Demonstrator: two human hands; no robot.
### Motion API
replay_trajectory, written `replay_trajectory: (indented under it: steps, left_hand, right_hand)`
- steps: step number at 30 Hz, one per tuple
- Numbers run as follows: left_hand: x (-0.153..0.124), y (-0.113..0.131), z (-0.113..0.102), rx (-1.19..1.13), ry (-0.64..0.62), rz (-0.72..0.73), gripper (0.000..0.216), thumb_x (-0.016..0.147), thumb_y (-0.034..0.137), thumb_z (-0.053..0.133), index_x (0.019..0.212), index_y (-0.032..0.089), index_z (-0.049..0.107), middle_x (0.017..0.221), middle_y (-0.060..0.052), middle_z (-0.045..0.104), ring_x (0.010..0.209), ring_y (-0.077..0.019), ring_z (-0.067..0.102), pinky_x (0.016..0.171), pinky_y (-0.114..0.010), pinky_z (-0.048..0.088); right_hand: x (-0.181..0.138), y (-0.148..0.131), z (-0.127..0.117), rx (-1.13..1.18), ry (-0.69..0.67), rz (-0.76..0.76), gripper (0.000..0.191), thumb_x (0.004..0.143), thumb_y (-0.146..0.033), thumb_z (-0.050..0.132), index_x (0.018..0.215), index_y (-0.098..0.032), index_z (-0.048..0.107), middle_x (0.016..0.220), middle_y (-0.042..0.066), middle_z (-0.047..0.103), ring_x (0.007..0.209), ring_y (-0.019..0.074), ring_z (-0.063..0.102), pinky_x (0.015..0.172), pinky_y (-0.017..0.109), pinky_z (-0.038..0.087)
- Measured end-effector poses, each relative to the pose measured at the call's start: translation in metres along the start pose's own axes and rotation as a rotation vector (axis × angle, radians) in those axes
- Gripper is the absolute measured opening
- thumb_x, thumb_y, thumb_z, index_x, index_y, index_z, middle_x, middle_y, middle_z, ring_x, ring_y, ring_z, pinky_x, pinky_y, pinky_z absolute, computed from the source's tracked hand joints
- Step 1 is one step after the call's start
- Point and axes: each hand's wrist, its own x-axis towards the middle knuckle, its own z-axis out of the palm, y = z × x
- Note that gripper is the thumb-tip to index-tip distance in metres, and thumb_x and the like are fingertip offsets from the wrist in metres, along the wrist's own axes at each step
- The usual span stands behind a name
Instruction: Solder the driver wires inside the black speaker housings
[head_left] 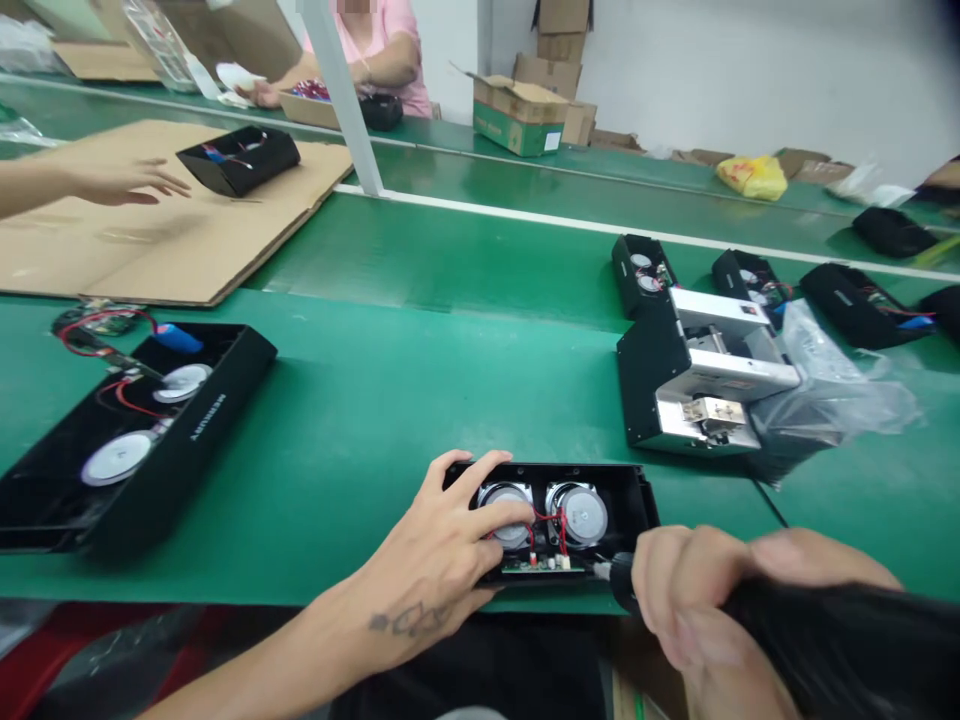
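My left hand (442, 545) lies on an open black speaker housing (645, 500) at the near edge of the green bench (360, 480), its fingers (487, 480) spread apart and pressing on the rim and the left of two round speakers (506, 515). The second speaker (576, 515) sits just beside it, with red wires (559, 530) running between them and a small circuit board (536, 566) along the near wall. My right hand (697, 590) has its fingers (675, 570) clamped around a black screwdriver (621, 582), whose tip is at the board's right end. To my left lies another open housing (45, 500) with speakers, a blue battery (176, 338) and a loose board (97, 325). To my right, a silver fixture (712, 370) rests on a black housing (652, 380) beside a plastic bag (832, 390). Farther off, a co-worker's hand (127, 182) reaches over cardboard (150, 240) toward a black housing (240, 160).
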Motion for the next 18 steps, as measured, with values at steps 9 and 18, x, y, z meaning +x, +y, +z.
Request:
replay_trajectory:
  steps: [9, 18]
  left_hand:
    - [0.003, -0.009, 0.017, -0.052, 0.154, -0.025, 0.027, 0.081, 0.049, 0.089, 0.081, 0.027, 0.073, 0.13, 0.007, 0.074, 0.149, -0.0371, 0.04, 0.114, -0.054, 0.02]
    - [0.006, -0.008, 0.02, -0.029, 0.155, -0.012, 0.027, 0.083, 0.052, 0.087, 0.081, 0.028, 0.075, 0.13, 0.006, 0.075, 0.149, -0.0381, 0.04, 0.116, -0.055, 0.018]
  right_hand:
    - [0.105, -0.027, -0.085, -0.207, 0.519, -0.367, 0.03, 0.085, -0.021, 0.08, 0.109, -0.026, 0.064, 0.059, -0.008, 0.053, 0.05, 0.0134, 0.045, 0.05, 0.029, 0.041]
    - [0.137, 0.019, -0.098, -0.387, 0.423, -0.312, 0.039, 0.077, -0.034, 0.089, 0.098, -0.024, 0.058, 0.055, -0.012, 0.056, 0.041, 0.0098, 0.049, 0.047, 0.026, 0.044]
